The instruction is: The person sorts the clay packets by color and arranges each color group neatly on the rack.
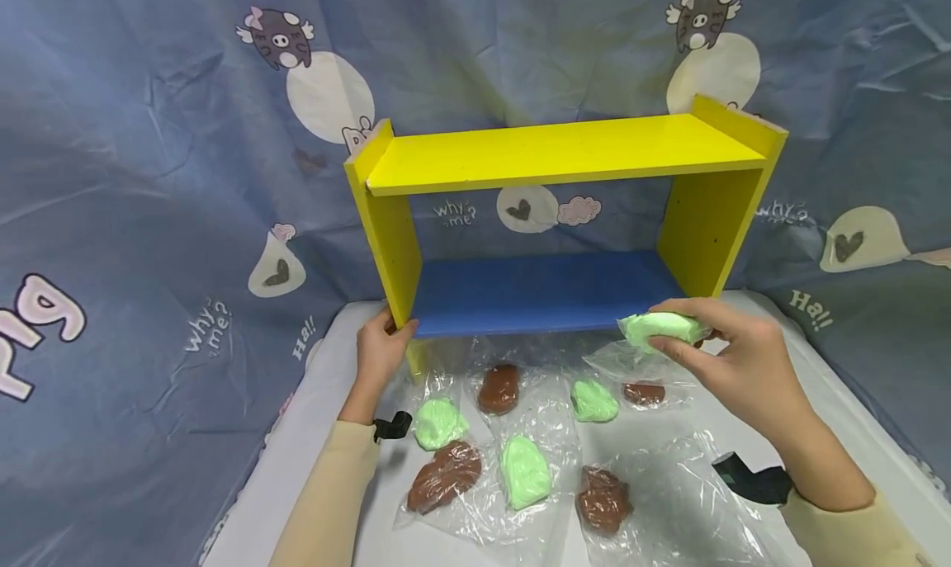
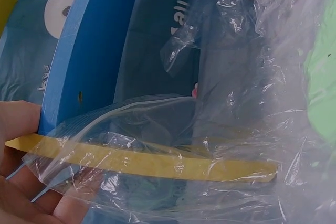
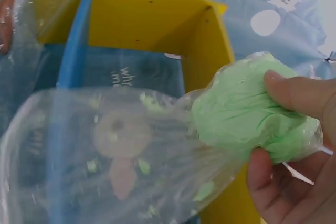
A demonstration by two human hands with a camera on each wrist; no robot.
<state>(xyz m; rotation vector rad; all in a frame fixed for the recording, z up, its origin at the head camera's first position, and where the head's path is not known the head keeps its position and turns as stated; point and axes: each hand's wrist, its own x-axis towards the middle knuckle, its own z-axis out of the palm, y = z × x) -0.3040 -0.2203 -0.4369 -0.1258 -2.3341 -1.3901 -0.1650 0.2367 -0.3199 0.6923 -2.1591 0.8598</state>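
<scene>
A small yellow shelf unit (image 1: 565, 150) with a blue lower board (image 1: 542, 290) stands in front of me. My left hand (image 1: 380, 354) grips its left side panel near the blue board, thumb in front and fingers round the outside. My right hand (image 1: 743, 361) pinches a lump of light green clay (image 3: 247, 106) in a clear plastic bag between thumb and fingers, at the right front of the blue board. The bag's loose end (image 3: 121, 156) hangs away from the lump. Part of a clear bag (image 2: 131, 129) overlaps the left fingers in the left wrist view.
Below the shelf, several bagged lumps lie on the white table (image 1: 297, 468), among them green clay (image 1: 525, 472), more green clay (image 1: 594, 400), brown clay (image 1: 446, 476) and another brown lump (image 1: 603, 499). A blue printed cloth (image 1: 186, 138) hangs behind and at both sides.
</scene>
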